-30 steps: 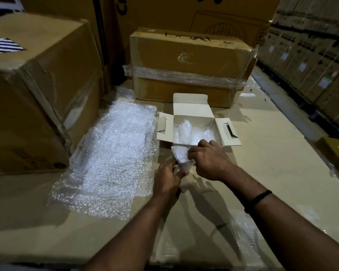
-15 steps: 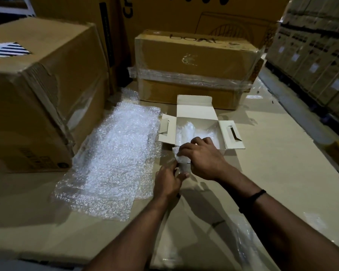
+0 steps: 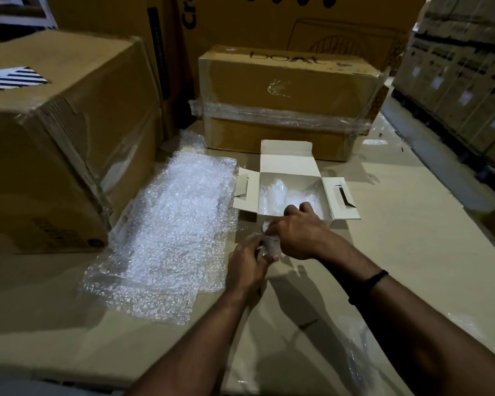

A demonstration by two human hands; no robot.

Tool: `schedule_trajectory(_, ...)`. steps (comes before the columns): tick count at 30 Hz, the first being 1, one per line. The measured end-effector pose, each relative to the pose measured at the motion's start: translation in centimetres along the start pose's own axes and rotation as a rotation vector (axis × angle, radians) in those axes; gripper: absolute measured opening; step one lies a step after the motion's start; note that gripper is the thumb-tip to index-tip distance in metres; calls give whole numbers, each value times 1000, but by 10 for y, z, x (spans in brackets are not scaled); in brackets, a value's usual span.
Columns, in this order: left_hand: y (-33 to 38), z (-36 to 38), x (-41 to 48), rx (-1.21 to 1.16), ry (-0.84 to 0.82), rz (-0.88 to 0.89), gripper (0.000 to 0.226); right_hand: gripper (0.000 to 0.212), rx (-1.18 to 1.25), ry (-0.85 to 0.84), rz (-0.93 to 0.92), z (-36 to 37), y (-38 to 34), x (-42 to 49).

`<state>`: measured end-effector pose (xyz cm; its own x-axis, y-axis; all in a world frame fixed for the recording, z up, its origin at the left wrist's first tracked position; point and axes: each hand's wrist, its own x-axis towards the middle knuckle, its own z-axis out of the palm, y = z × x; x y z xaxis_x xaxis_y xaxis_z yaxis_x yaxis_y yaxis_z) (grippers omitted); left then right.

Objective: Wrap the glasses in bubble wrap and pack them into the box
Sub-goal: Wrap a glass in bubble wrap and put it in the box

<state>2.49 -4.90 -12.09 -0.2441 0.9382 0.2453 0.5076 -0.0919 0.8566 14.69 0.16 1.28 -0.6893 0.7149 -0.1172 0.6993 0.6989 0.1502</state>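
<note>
Just short of the box (image 3: 286, 167), the glass (image 3: 269, 243) in its wrap is gripped by curled fingers of the left hand (image 3: 247, 265) and right hand (image 3: 296, 235), right one nearer the opening I'd say.

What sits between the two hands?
A partly wrapped glass, gripped by the left hand and right hand, just short of the open box; the head view shows it.

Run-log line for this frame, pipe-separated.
step: wrapping | left hand: holds bubble-wrapped clear glass | right hand: grips its top | small white cardboard box: open, wrapped bundles inside | clear bubble wrap sheet: flat beside box
</note>
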Motion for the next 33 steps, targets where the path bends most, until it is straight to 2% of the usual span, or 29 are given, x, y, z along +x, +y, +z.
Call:
schedule_trajectory(3, 1, 1, 1, 13, 2, -17, 45, 46, 36, 185, 110, -4, 5, -10)
schedule_trajectory(5, 0, 2, 2, 24, 3, -12, 44, 44, -16, 238, 140, -2, 6, -13)
schedule_trajectory(15, -1, 1, 3, 51, 3, 18, 44, 41, 8, 64, 94, 10, -2, -5)
schedule_trajectory(20, -1, 3, 2, 66, -1, -32, 44, 47, 72, 142, 134, 6, 4, -16)
schedule_trajectory(27, 1, 2, 2, 59, -17, -50, 38, 51, 31, 28, 133, 8, 5, -19)
schedule_trajectory(28, 2, 2, 1, 61, -13, -48, 38, 51, 87, 51, 145, 11, 6, -18)
schedule_trajectory(30, 4, 1, 0, 51, -2, -52, 35, 55, 404, 135, 235, 19, 8, -19)
schedule_trajectory(32, 5, 0, -1, 40, 3, -46, 25, 72, 724, 190, 310, 30, 6, -23)
schedule_trajectory(33, 6, -1, -2, 45, 4, -31, 20, 83, 786, 190, 331, 34, 3, -23)
